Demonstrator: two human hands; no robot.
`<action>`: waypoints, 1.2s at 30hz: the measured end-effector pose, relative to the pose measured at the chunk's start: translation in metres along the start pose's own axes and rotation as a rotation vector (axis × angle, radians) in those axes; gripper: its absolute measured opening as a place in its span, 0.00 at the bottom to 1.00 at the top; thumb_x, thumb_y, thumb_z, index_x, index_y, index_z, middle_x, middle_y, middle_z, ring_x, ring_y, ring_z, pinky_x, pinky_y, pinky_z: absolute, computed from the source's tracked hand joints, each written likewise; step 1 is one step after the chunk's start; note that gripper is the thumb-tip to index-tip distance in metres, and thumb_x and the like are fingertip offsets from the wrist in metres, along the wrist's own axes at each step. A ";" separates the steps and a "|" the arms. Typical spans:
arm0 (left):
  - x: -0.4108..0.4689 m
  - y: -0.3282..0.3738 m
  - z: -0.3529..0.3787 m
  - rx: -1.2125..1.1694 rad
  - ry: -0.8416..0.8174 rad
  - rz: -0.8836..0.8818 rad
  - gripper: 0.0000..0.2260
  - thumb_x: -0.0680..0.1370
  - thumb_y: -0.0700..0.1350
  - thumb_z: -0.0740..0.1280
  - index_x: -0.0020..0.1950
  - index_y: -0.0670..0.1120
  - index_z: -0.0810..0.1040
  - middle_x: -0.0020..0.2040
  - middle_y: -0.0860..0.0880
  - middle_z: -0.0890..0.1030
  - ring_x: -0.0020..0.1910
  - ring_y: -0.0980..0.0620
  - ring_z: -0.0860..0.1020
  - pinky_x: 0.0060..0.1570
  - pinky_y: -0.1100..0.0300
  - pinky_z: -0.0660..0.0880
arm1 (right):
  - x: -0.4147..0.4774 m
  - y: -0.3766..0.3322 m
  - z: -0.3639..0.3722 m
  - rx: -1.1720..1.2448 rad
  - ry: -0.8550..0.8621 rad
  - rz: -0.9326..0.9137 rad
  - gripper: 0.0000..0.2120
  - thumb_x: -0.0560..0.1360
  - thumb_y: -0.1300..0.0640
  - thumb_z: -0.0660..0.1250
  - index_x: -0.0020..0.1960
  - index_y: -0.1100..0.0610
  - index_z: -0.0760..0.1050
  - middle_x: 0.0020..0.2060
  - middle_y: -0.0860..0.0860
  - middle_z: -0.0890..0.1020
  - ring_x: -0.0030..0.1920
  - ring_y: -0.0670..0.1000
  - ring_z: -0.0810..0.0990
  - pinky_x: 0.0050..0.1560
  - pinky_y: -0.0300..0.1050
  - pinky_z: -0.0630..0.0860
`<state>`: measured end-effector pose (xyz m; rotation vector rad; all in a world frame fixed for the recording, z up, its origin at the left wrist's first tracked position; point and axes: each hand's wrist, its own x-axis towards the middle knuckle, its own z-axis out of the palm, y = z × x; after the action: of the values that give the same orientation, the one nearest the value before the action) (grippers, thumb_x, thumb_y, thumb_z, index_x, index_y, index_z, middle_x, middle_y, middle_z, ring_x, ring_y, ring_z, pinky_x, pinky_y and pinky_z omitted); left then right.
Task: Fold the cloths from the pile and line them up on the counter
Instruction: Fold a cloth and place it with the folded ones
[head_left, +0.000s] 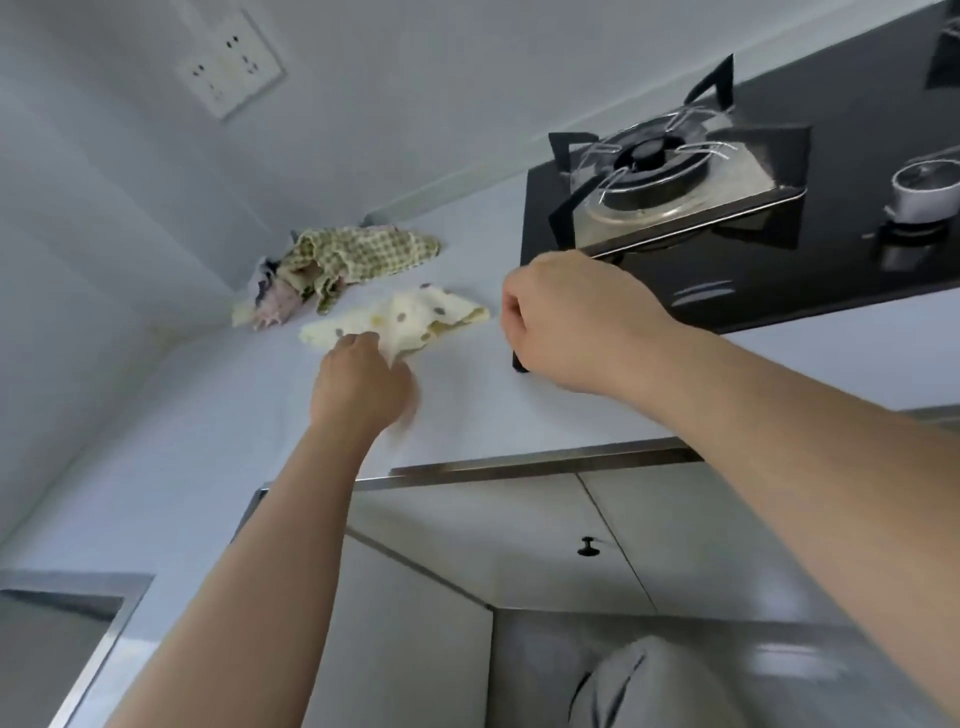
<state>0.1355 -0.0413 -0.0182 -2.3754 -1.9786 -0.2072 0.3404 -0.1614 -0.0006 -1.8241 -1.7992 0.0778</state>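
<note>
Fingertips of the left hand (363, 384) are hiding in the cream dotted cloth (410, 314) it is gripping, lying rumpled on the surface (208, 441) beside the pile (343, 257). The right hand (571, 322) is hovering fisted, holding nothing visible.

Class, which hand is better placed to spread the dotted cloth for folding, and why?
Probably left. The left hand grips the dotted cloth on the counter; the right hand is curled, empty, off by the stove.

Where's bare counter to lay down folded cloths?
Bare: the counter stretch between sink and left hand; also the strip between pile and stove. Crowded: the back corner with the pile, and where spotted cloth and right hand meet the stove.
</note>
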 end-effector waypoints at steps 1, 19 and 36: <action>0.002 -0.009 0.006 -0.009 -0.029 0.007 0.13 0.81 0.51 0.60 0.53 0.42 0.78 0.56 0.42 0.80 0.58 0.40 0.75 0.51 0.52 0.72 | 0.000 -0.007 0.006 -0.020 -0.014 0.009 0.07 0.79 0.57 0.60 0.51 0.55 0.77 0.47 0.52 0.76 0.45 0.55 0.77 0.44 0.51 0.78; -0.088 -0.052 -0.117 -0.594 0.650 0.507 0.08 0.84 0.42 0.59 0.55 0.44 0.78 0.46 0.50 0.80 0.45 0.50 0.74 0.44 0.60 0.67 | -0.003 -0.121 0.004 -0.057 0.011 0.130 0.07 0.79 0.53 0.62 0.55 0.50 0.76 0.48 0.50 0.78 0.55 0.57 0.76 0.49 0.49 0.73; -0.019 -0.134 -0.135 -1.169 -0.079 0.020 0.09 0.79 0.48 0.70 0.50 0.43 0.83 0.41 0.45 0.84 0.35 0.51 0.81 0.38 0.57 0.80 | 0.057 -0.105 -0.052 0.871 -0.326 0.339 0.09 0.74 0.51 0.74 0.50 0.56 0.83 0.43 0.51 0.86 0.36 0.47 0.81 0.32 0.37 0.69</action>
<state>-0.0098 -0.0511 0.1062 -2.9361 -2.1759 -1.6882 0.2730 -0.1334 0.1080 -1.4645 -1.2840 1.1493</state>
